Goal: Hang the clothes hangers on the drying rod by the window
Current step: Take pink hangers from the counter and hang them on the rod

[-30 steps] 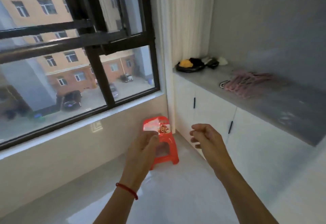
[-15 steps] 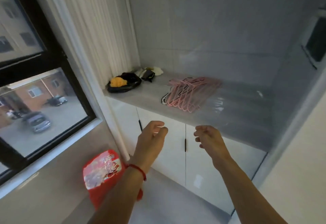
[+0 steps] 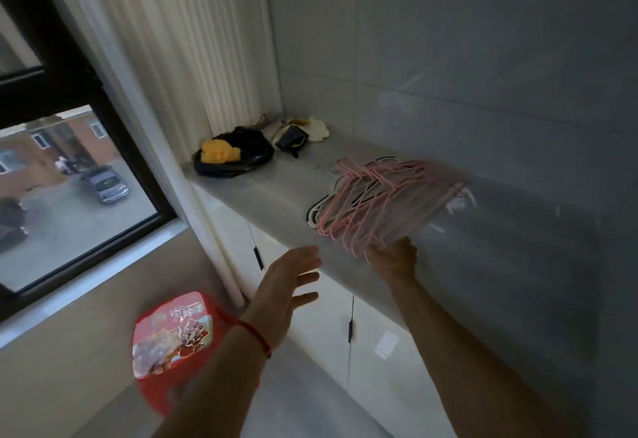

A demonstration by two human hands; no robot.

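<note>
Right hand (image 3: pixel 392 258) is laid on the near edge of the hangers (image 3: pixel 383 203); fingers curl toward the lowest bars, but whether a grip is closed cannot be told through the blur. Left hand (image 3: pixel 288 285) is held released, fingers spread, nothing in it, just left of the hangers and short of the counter (image 3: pixel 286 196) edge. The hangers lie in a tangled pink pile on the counter, against the wall. Beyond the pile, at the window (image 3: pixel 79 192) end, a black bag (image 3: pixel 234 156) is seen. A red stool (image 3: pixel 172 337) stands below, nearer the window. No drying rod is in view. Judged: the pile is best gathered by the hooks, steadied with the left hand, so none slide off.
</note>
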